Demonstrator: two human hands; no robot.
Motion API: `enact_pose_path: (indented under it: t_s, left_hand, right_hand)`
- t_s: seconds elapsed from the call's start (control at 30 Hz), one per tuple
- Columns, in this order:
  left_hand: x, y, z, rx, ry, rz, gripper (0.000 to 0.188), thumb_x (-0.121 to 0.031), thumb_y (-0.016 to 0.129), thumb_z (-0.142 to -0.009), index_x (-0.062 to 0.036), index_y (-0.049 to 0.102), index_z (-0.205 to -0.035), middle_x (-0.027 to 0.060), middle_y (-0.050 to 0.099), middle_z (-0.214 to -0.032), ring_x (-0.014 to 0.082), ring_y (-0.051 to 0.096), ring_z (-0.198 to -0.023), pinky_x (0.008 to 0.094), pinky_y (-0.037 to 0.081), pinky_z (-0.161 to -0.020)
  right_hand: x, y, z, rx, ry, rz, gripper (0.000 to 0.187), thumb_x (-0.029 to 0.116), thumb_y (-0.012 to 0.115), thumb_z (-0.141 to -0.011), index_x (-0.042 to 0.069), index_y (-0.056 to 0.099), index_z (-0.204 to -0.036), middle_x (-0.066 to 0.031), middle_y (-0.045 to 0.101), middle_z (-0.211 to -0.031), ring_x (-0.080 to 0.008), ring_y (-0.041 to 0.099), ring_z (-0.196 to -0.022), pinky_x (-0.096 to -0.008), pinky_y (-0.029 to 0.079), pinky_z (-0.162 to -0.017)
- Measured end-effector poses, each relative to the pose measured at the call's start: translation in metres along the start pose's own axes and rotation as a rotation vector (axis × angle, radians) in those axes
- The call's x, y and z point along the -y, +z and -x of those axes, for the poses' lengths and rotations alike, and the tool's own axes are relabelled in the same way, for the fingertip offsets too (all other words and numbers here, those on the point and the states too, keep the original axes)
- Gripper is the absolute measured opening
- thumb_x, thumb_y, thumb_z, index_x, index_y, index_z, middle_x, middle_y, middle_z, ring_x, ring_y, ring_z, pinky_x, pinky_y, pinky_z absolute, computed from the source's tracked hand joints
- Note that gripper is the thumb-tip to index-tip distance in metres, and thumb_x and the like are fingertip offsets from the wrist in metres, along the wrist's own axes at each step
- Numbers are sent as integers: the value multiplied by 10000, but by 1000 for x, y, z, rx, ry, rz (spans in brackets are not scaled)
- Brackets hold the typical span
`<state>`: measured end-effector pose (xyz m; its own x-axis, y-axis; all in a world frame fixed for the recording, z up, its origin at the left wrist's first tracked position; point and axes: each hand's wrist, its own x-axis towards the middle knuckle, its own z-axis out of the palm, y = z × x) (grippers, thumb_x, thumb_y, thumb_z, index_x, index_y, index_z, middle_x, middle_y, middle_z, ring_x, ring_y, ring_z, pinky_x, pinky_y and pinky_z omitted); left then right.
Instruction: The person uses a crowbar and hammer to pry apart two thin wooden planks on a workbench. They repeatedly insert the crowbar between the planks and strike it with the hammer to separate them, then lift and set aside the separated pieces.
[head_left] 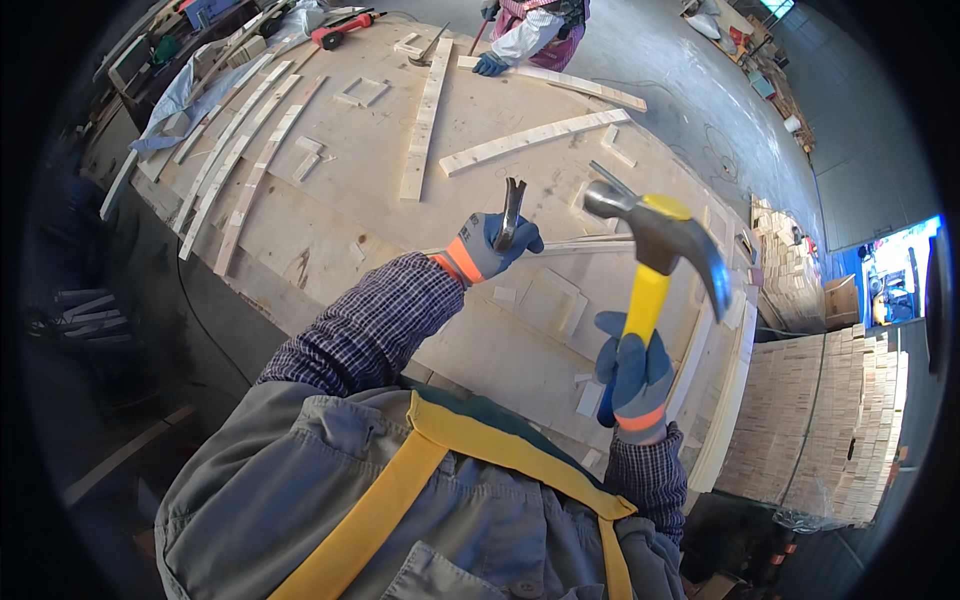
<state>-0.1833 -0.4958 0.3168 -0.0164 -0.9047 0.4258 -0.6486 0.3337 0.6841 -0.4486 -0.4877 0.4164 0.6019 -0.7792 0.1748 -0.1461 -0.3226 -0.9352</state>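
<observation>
Item: our right hand [633, 378], blue glove with orange cuff, at 5 o'clock; grip wrapped tight around the yellow handle of a claw hammer [655, 245], whose steel head is raised toward 2 o'clock above the bench [480, 215]

Item: our left hand [490, 247], same glove, at centre; grip pinched on a small dark metal pry tool [512, 210] standing upright, its lower end down by a thin wooden strip [590, 243] that lies on the plywood

Item: loose battens [535, 140] and small wooden blocks, scattered from 10 to 1 o'clock; a co-worker's gloved hand [490, 65] at 12 o'clock

Risk, as we judge it: the hammer head hangs just beside our left fingers; a glancing blow off the narrow tool could catch them or split the strip

Containers: none in view that we can make out; stacked cut timber [830, 420] at 4 o'clock stands loose
</observation>
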Motion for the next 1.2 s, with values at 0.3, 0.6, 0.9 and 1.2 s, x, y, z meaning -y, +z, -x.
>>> enact_pose_path:
  t_s: [0.3,0.6,0.9,1.2]
  left_hand:
    - [9,4,1,-34,-55,146,152,-88,524,-864,-116,640,-957,61,675,-856,199,642,-726,292,520,-665]
    - [18,4,2,-18,65,-19,116,-99,544,-813,-99,611,-908,66,656,-783,263,634,-654,346,519,-591]
    - [-37,51,58,481,220,75,91,-206,609,-669,-238,527,-691,18,508,-520,242,538,-479,356,365,-438]
    - [-33,50,54,521,181,51,83,-219,609,-678,-242,567,-746,28,537,-565,248,547,-520,368,390,-482]
  right_hand:
    - [6,20,-24,-95,-189,-303,457,394,475,-944,-38,598,-1029,-44,596,-650,-119,521,-491,-218,431,-465]
    - [-94,-3,2,-123,394,-53,339,317,449,-975,14,589,-1039,7,493,-603,-68,430,-497,-215,366,-480]
    - [-233,12,113,-1,948,536,415,463,559,-869,53,597,-915,-158,633,-710,-290,620,-643,-398,476,-600]
    - [-270,16,139,238,859,837,428,474,593,-822,77,602,-980,-205,649,-906,-397,620,-846,-452,494,-740]
